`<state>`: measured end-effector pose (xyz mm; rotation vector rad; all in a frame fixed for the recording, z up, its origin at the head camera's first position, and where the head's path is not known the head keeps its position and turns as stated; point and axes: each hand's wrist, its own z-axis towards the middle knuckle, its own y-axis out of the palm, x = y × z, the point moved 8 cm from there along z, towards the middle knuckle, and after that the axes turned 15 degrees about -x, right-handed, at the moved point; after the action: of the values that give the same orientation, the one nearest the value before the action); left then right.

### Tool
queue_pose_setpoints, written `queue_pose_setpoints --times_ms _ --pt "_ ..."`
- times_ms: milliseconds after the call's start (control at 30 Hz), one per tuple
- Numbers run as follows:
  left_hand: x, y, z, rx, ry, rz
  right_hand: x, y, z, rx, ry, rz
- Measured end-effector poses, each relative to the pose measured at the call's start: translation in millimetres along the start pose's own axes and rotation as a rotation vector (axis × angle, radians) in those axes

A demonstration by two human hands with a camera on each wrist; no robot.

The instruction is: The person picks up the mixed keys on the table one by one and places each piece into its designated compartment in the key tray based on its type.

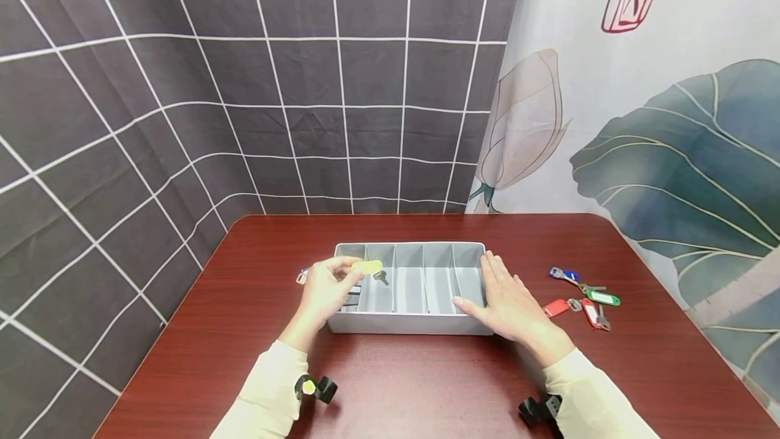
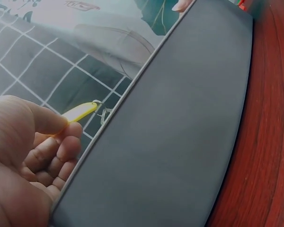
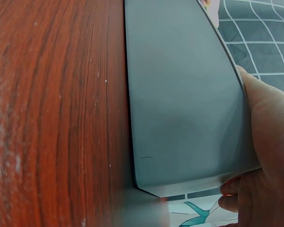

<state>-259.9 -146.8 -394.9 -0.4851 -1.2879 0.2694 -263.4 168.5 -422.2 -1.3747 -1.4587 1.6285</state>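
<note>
In the head view, my left hand (image 1: 325,288) pinches a yellow key tag (image 1: 367,267) between thumb and fingertips. A dark key (image 1: 380,277) hangs from the tag above the left part of a grey divided tray (image 1: 411,323). The left wrist view shows the yellow tag (image 2: 80,112) held beside the tray's rim. My right hand (image 1: 512,303) holds the tray's right end, thumb over the rim and fingers along the outer end wall. In the right wrist view, that hand (image 3: 270,137) lies around the tray's corner. Dark items, partly hidden, lie in the leftmost compartment.
Right of the tray lie keys with a blue tag (image 1: 570,276), a green tag (image 1: 603,298), a red tag (image 1: 556,307) and another red tag (image 1: 590,314). A blue-tagged item (image 1: 302,276) is partly hidden behind my left hand. Curtains hang behind the table (image 1: 414,385).
</note>
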Motion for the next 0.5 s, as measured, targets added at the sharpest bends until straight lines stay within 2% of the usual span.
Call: queue_pose_setpoints --times_ms 133,500 --pt "3.2 1.6 -0.3 0.003 0.006 0.067 0.0 -0.1 -0.3 0.001 0.001 -0.001" --pt "3.4 5.1 0.0 -0.009 -0.02 0.123 0.0 0.2 0.0 0.0 0.0 0.005"
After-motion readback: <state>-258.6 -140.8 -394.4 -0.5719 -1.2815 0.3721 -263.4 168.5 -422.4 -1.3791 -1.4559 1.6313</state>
